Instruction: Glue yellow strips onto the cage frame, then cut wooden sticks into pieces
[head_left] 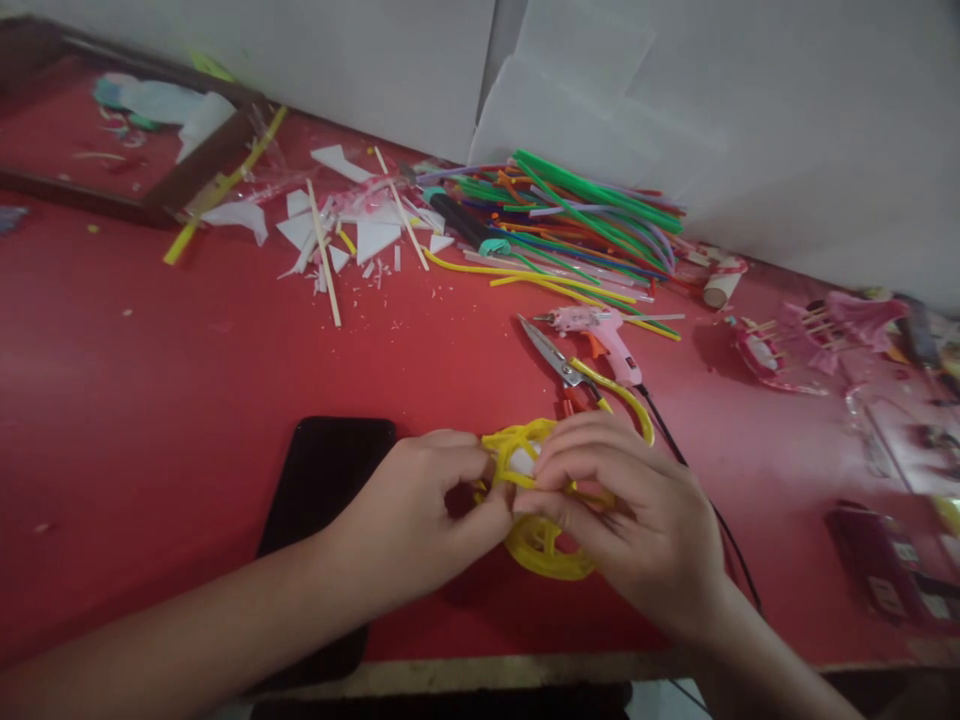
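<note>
A yellow piece made of bent and coiled strips (541, 545) lies near the front edge of the red table (172, 400). My left hand (420, 510) is closed, pinching its left side. My right hand (630, 510) is closed over its top and right side, fingers curled on the yellow strips. A small white bit shows between the two hands. Part of the yellow piece is hidden under my right hand.
A black phone (319, 490) lies left of my hands. Scissors (559, 365) and a pink glue gun (604, 335) with a black cord sit just beyond. A pile of coloured strips (577, 225), white scraps (360, 225), wooden sticks and a dark frame (187, 170) fill the back; pink craft pieces (810, 340) at right.
</note>
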